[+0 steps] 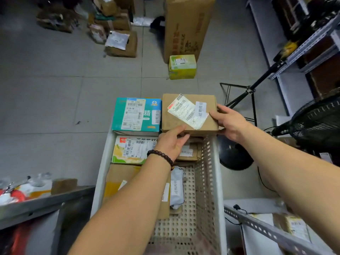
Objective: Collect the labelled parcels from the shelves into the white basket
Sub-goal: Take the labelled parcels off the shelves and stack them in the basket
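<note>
A labelled parcel point(292, 225) lies on the near right shelf point(266, 230), so collecting looks unfinished. The white basket point(211, 181) already holds several: a grey mailer point(177, 188), a yellow-green box point(132, 150) and a teal box point(136, 115) at far left. At its far right, both hands clamp a brown carton point(176, 115). The left hand point(171, 142) pinches its near edge and the right hand point(230, 122) grips its right side.
</note>
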